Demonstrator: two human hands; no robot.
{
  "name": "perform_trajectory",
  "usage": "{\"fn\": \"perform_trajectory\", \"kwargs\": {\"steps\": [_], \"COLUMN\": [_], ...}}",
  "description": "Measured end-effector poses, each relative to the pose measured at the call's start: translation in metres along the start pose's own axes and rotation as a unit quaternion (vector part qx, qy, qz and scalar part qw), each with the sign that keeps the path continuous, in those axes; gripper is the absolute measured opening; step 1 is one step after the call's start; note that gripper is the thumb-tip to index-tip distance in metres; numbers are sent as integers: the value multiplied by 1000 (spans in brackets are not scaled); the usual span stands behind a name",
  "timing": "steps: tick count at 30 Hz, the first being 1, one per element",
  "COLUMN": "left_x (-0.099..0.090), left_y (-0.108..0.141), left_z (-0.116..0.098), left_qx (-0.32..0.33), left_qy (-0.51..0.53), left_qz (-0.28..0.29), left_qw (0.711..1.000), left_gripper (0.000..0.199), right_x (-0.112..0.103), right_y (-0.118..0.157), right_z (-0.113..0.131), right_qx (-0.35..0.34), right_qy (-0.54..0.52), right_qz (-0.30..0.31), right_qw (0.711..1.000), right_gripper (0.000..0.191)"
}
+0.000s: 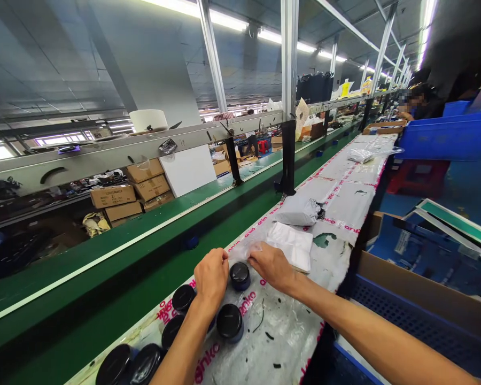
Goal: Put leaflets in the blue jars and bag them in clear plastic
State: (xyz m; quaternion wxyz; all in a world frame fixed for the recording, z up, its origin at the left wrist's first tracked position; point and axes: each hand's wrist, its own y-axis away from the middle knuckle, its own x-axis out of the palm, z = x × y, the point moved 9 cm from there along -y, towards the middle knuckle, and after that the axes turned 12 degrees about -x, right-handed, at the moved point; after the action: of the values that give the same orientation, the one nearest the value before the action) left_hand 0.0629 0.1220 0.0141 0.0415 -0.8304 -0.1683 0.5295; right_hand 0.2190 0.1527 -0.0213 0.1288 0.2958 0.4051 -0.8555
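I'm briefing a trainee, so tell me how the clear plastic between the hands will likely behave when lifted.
The clear plastic will probably be floppy, since it looks thin and wrinkled between the left hand and right hand. Its see-through thinness suggests it is light and may flutter.

From my end of the feed I'm seeing a factory floor, pretty clearly a production line: long green belt (pixel 124 305), metal posts (pixel 289 59), strip lights (pixel 228 20) overhead, stacked cardboard boxes (pixel 112 197), plus another person (pixel 425 104) further down.
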Motion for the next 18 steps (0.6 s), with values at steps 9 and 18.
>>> {"fn": "perform_trajectory", "kwargs": {"steps": [9, 18], "left_x": [14, 15], "left_y": [10, 30], "left_z": [-13, -12], "left_qx": [101, 186], "left_qy": [-176, -194], "left_qz": [26, 25], "left_qw": [979, 963], "left_gripper": [17, 14], "right_x": [22, 19], "right_y": [12, 27], "right_z": [9, 20], "right_qx": [-76, -163], "right_qy": [229, 279], "right_qz": [122, 128], "right_qw": [963, 938], "right_gripper": [14, 8]}}
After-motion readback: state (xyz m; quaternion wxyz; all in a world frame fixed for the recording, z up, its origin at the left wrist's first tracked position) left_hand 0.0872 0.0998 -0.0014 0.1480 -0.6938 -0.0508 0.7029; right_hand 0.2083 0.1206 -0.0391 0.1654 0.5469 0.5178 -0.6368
